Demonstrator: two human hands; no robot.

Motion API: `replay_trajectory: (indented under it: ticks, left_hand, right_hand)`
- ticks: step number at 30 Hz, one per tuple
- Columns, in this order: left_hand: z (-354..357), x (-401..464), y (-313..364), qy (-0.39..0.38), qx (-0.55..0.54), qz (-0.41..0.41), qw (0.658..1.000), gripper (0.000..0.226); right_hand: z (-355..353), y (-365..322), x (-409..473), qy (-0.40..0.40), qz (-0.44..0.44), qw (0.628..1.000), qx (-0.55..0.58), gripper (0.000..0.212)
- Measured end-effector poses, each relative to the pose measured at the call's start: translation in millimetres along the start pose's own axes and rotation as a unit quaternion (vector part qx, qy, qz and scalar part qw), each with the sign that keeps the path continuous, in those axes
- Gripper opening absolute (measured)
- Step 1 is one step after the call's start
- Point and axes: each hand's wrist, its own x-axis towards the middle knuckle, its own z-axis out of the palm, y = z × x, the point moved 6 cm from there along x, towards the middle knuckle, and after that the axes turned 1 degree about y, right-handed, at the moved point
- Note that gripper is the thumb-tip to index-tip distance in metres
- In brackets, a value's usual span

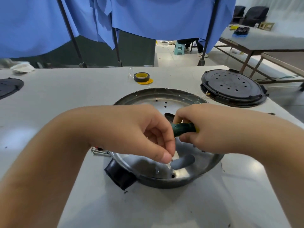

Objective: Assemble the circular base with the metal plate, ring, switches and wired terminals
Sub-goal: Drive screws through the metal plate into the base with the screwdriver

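Observation:
A round metal plate (158, 97) with several small holes and curved slots lies on the grey table in front of me, a black block (120, 177) at its near left rim. My right hand (212, 129) grips a green-handled screwdriver (184, 128) above the plate's middle. My left hand (139, 134) hovers over the plate, thumb and fingertips pinching something tiny, too small to identify, near a curved slot (182, 162). The screwdriver's tip is hidden behind my left fingers.
A few loose screws (100, 152) lie left of the plate. A black and yellow tape roll (141, 77) sits behind it. A black circular base (232, 87) rests at the right, another black disc (9, 87) at the far left edge. Blue curtains hang behind the table.

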Motion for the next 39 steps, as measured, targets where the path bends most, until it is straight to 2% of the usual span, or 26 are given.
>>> replay_trajectory:
  ticks: [6, 10, 19, 33, 39]
  left_hand:
    - [6.9, 0.7, -6.6, -0.046, -0.027, -0.019, 0.998, 0.008]
    - [8.7, 3.2, -6.9, -0.051, -0.037, -0.025, 0.998, 0.012]
    - [13.6, 4.6, -7.6, -0.07, -0.059, -0.04, 0.995, 0.005]
    - [15.6, 13.7, -6.5, -0.023, -0.028, -0.048, 0.998, 0.007]
    - [20.8, 13.7, -7.3, -0.045, -0.003, -0.056, 0.997, 0.006]
  right_hand:
    - [5.0, 2.8, -0.2, 0.004, 0.0, 1.0, -0.012, 0.014]
    - [6.3, -1.5, -1.1, 0.016, 0.002, 1.0, -0.013, 0.014]
    - [6.7, -6.2, -4.9, 0.021, 0.002, 0.999, -0.03, 0.017]
    - [7.0, -6.0, -3.7, 0.009, 0.005, 1.0, -0.02, 0.015]
    - [6.3, -5.5, -4.5, 0.007, 0.0, 1.0, -0.019, 0.014]
